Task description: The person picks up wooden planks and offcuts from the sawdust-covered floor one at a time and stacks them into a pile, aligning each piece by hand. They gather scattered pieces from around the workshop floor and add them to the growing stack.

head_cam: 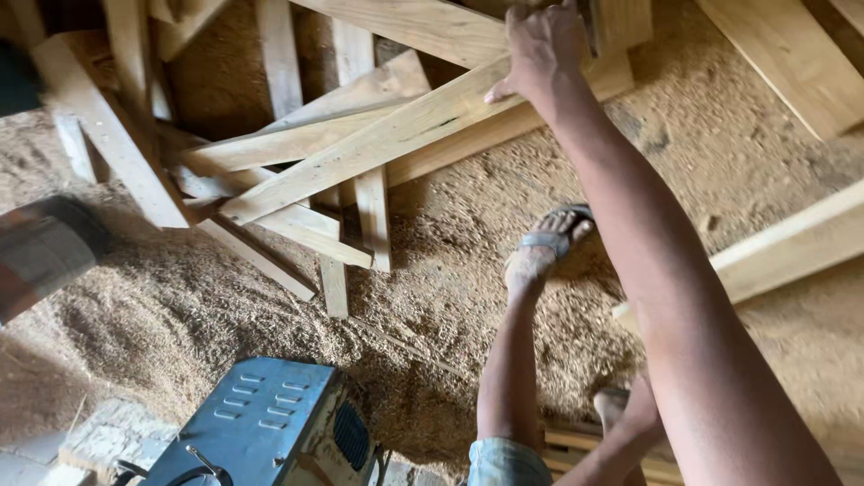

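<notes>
Right hand [543, 45]: bare, no glove, ring or watch visible. Forearm and upper arm bare along the whole visible length; no sleeve in view. Fine pale dust on the arm.

Left hand: not identifiable in the head view; only a blurred striped sleeve [40, 252], grey and reddish bands, at the left edge, and whether it belongs to the person cannot be told.

Legs: lower leg bare below pale blue-grey shorts [507, 463], hem visible at the bottom edge. Foot in an open grey strap sandal [551, 236], toes exposed, dusted with sawdust.
</notes>
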